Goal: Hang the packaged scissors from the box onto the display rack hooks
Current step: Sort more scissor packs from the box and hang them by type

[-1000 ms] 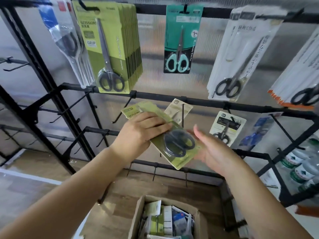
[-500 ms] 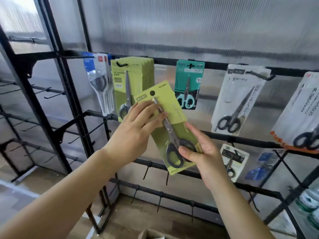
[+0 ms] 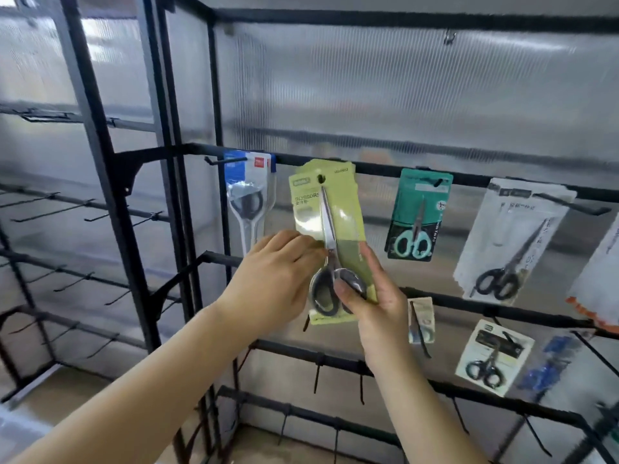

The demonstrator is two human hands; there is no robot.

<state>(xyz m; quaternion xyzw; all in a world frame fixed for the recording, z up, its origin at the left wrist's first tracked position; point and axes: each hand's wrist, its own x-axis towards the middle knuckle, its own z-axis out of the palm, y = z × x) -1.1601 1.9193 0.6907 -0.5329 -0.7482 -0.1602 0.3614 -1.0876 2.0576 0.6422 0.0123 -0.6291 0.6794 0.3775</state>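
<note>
Scissors pack (image 3: 330, 226) between both hands (image 3: 321, 289)

We are looking at a ribbed clear wall panel (image 3: 368, 88) standing above and behind the left hand (image 3: 268, 283) and the right hand (image 3: 378, 296). Below and left of the left hand, we are seeing a pale wood floor (image 3: 83, 393) with a white strip (image 3: 20, 426).

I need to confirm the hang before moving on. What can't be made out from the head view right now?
- Hook behind the green scissors pack: hidden by the card, so whether its hole is threaded on cannot be told.
- Stack of green packs behind it: only edges show.
- Left hand fingertips: partly hidden behind the pack's edge.
- Right hand fingers: behind the card.
- Box: out of frame.
- Label print: blurred.
</note>
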